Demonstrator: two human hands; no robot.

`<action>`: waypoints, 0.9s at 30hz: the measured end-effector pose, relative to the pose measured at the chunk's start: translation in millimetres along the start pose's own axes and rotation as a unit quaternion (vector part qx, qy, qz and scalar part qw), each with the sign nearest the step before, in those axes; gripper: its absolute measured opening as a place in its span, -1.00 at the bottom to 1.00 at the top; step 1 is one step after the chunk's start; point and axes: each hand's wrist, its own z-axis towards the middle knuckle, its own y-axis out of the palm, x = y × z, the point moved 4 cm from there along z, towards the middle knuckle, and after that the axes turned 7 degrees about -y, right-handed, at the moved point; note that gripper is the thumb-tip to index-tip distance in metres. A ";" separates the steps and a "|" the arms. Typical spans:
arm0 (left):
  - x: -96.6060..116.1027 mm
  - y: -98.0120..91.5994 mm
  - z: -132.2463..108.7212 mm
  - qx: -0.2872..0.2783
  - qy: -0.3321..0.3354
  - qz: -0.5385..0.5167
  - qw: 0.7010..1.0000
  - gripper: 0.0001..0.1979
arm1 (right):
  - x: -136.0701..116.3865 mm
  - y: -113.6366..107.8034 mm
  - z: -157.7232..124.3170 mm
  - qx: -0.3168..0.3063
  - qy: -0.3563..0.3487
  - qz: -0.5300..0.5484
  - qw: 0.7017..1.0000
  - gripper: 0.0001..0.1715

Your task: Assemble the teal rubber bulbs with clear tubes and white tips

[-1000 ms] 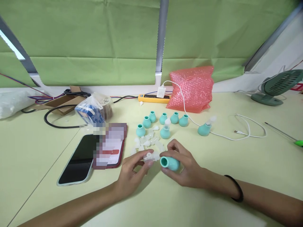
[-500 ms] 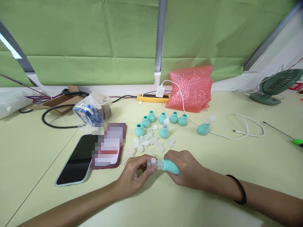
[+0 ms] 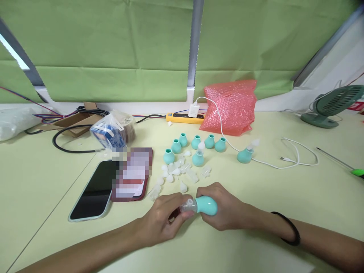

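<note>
My right hand (image 3: 224, 207) is wrapped round a teal rubber bulb (image 3: 207, 205) just above the table. My left hand (image 3: 165, 220) pinches a clear plastic tip (image 3: 188, 207) that sits in the bulb's mouth. Just beyond my hands lies a heap of several loose clear tips (image 3: 178, 171). Several bare teal bulbs (image 3: 196, 142) stand upright in a row behind the heap. One bulb with a tip fitted (image 3: 198, 156) stands among them. Another fitted bulb (image 3: 247, 153) lies tilted to the right.
Two phones (image 3: 95, 191) lie at the left, one with a lit screen (image 3: 131, 175). A pink bubble-wrap bag (image 3: 231, 106), a yellow power strip (image 3: 184, 118) with a white charger cable (image 3: 295, 155), a green fan (image 3: 331, 106), a plastic-wrapped pack (image 3: 113, 131) and a cardboard box with black cables (image 3: 74, 123) lie about.
The clear tip, held apart from the bulb a second ago, now sits in the bulb's mouth. Both hands have drawn slightly nearer to me.
</note>
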 end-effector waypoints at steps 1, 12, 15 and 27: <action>1.6 -0.1 0.3 -0.004 0.010 0.005 1.000 -0.83 | 0.5 0.8 -0.3 -0.013 0.015 0.029 0.999 -0.82; 7.4 1.0 -3.7 -0.036 0.060 0.031 0.997 -0.75 | 2.3 6.2 -4.0 -0.082 0.041 0.147 0.985 -0.83; 5.1 0.7 -4.9 -0.034 0.075 0.067 0.994 -0.71 | -4.0 0.5 -1.5 -0.081 0.009 0.132 0.988 -0.88; -5.4 -65.4 36.5 0.015 -0.083 0.261 0.962 -0.82 | -9.4 -4.7 2.1 0.026 -0.095 0.064 0.993 -0.82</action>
